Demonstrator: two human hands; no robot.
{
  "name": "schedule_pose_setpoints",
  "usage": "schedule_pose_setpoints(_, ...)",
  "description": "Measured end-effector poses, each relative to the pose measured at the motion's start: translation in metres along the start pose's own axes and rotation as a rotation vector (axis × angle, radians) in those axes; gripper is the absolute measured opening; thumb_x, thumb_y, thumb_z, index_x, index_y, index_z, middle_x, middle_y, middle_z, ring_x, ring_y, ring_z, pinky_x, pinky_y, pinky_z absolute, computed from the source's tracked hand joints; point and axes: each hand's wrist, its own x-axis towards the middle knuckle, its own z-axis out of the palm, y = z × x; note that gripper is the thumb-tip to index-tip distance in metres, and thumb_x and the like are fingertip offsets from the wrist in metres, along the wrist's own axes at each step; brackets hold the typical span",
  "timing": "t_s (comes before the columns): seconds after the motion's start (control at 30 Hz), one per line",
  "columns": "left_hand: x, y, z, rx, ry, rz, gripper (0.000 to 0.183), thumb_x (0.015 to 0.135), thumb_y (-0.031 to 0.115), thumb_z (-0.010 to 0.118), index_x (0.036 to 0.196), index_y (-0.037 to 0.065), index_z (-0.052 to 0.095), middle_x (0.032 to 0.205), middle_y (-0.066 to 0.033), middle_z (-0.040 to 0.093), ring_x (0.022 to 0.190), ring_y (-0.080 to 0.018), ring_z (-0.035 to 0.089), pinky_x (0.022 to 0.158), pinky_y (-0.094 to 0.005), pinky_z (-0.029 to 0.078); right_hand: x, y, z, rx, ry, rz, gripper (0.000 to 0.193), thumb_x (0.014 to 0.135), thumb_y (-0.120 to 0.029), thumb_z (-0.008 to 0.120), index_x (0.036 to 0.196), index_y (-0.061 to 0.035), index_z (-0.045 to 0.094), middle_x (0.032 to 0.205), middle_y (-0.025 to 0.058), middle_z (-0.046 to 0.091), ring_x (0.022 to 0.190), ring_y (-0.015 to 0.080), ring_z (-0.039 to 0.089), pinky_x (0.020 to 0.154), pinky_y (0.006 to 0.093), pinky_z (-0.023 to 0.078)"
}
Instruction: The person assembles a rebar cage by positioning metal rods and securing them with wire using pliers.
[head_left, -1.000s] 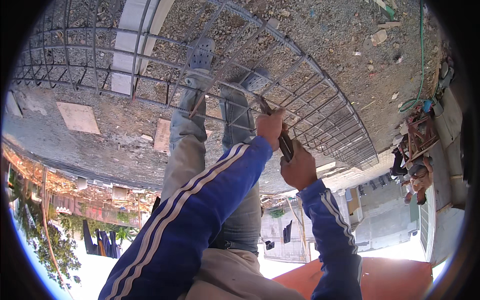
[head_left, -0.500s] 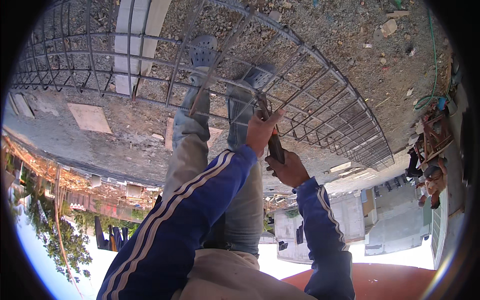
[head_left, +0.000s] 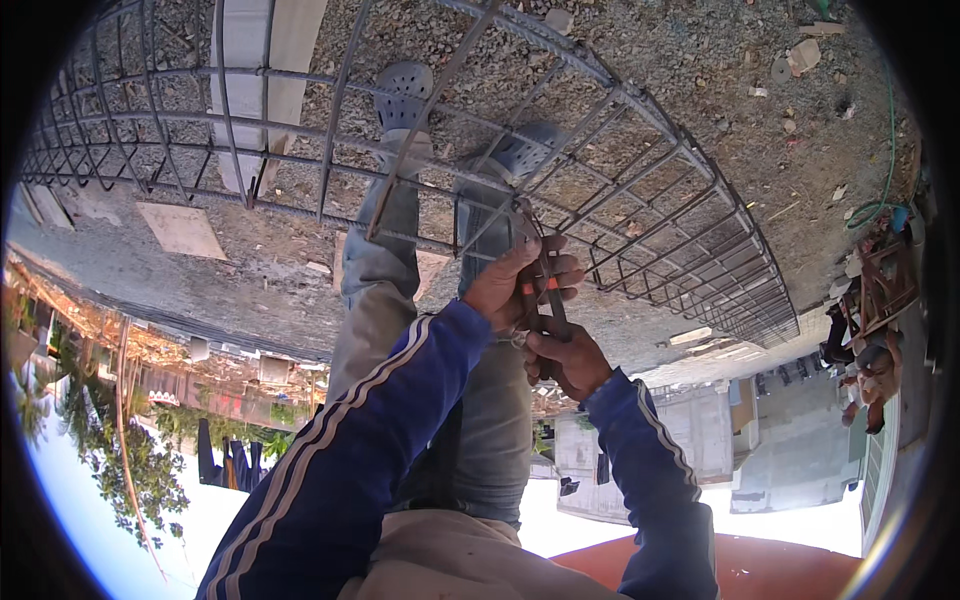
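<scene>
My two hands meet at a pair of dark long-handled pincers with orange marks on the handles. My right hand is closed round the lower handle ends. Higher up, my left hand curls loosely about the tool near its head, thumb along one side and fingertips showing past the other. The head of the pincers touches or lies very close to a bar of the steel rebar cage. Whether my left fingers also pinch a wire, I cannot make out. A small shiny ring-like bit shows beside my right fingers.
The cage curves across in front of my legs and grey clogs. A pale beam lies beyond it at left, a flat board on the gravel. At right are a green hose and another person by a wooden frame.
The pincers' handles have come apart somewhat. My left hand has turned so its fingers show past the tool, and my right hand has moved slightly down. The view has shifted a little.
</scene>
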Motion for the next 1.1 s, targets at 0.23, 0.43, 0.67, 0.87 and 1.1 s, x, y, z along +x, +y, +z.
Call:
schedule_pose_setpoints(0.23,0.014,0.002,-0.014,-0.083,-0.238,-0.095,0.035,0.096,0.043,0.052,0.077,0.014,0.049,0.057,0.0052,0.044,0.059,-0.0126,0.050,0.063,-0.0345,0.048,-0.005,-0.021,0.007,-0.005,-0.090,0.032,0.038,0.091,-0.036,0.062,0.104,-0.0001,0.060,0.094,0.0061,0.062,0.095,0.0180,0.056,0.096,0.0377,0.039)
schedule_pose_setpoints(0.43,0.001,0.010,0.000,0.032,-0.106,-0.115,0.038,0.094,0.044,0.056,0.071,0.015,0.047,0.053,0.0066,0.039,0.049,-0.0101,0.046,0.053,-0.0326,0.045,0.001,-0.010,0.029,0.269,-0.140,0.125,0.020,0.087,-0.021,0.068,0.083,-0.0082,0.053,0.070,0.0009,0.048,0.063,0.0152,0.051,0.060,0.0330,0.041)
schedule_pose_setpoints(0.67,0.002,0.015,-0.012,0.100,-0.090,-0.162,0.041,0.088,0.043,0.065,0.066,0.017,0.043,0.052,0.0086,0.035,0.044,-0.0067,0.037,0.044,-0.0293,0.036,0.015,-0.002,0.053,0.102,0.046,0.179,0.022,0.078,-0.004,0.059,0.073,-0.0167,0.042,0.056,-0.0048,0.036,0.042,0.0077,0.034,0.041,0.0264,0.027)
schedule_pose_setpoints(0.87,0.010,-0.018,-0.014,0.262,0.112,0.000,0.041,0.089,0.047,0.061,0.069,0.013,0.051,0.053,0.0040,0.037,0.045,-0.0111,0.039,0.044,-0.0306,0.034,0.004,0.028,0.058,0.259,0.069,0.009,0.011,0.077,-0.012,0.063,0.079,-0.0131,0.052,0.061,-0.0020,0.047,0.046,0.0114,0.044,0.042,0.0279,0.036)
schedule_pose_setpoints(1.1,-0.100,-0.039,-0.037,0.678,0.137,0.598,0.051,0.096,0.052,0.044,0.096,0.002,0.056,0.068,-0.0017,0.052,0.064,-0.0099,0.049,0.057,-0.0278,0.038,0.003,0.118,0.086,-0.168,0.248,-0.515,0.037,0.071,-0.004,0.064,0.106,0.0017,0.055,0.079,0.0085,0.063,0.053,0.0143,0.058,0.047,0.0261,0.046)
